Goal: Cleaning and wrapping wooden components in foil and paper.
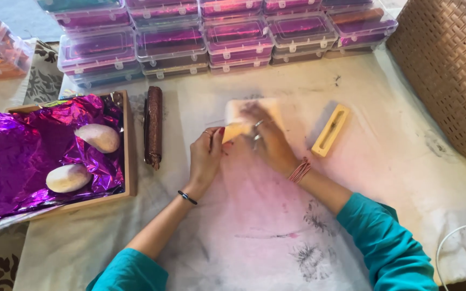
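My left hand (206,156) pinches the near corner of a small pale orange block (234,131) at the middle of the cloth-covered table (384,161). My right hand (268,137) is blurred with motion and lies over the top of the same block, which rests on a pale sheet. Both hands are closed around it. A yellow rectangular mould (330,130) lies just right of my right hand. A dark brown log-shaped roll (153,125) lies to the left of my left hand.
A wooden tray (129,156) at the left holds crumpled purple foil (33,145) and two pale oval lumps (99,137). Stacked clear plastic boxes (233,37) with purple contents line the far edge. A woven basket (451,70) stands at the right. A white cable (459,237) lies at the near right.
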